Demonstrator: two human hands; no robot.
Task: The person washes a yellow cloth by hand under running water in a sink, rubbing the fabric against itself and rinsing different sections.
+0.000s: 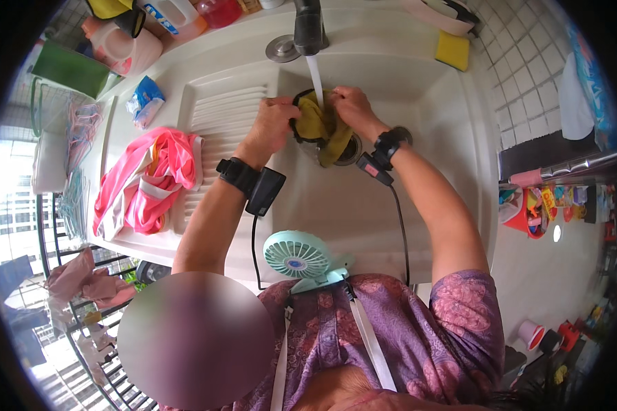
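A wet olive-yellow cloth point(314, 122) with a dark edge hangs between my two hands over the sink basin point(418, 103). My left hand point(275, 123) grips it by the dark edge, fingers closed. On the other side my right hand point(356, 109) is closed on the cloth near its upper right. Water runs from the dark faucet point(308, 31) straight onto the cloth. Beneath the cloth, the drain point(349, 149) shows in part. The cloth's exact kind cannot be made out.
Pink and white clothing point(151, 181) lies on the left, beside the ribbed washboard point(226, 113). A blue and white packet point(145, 101) lies behind it. Bottles point(127, 48) line the back left, and a yellow sponge point(452, 51) sits at the back right. A mint fan point(296, 255) hangs at my chest.
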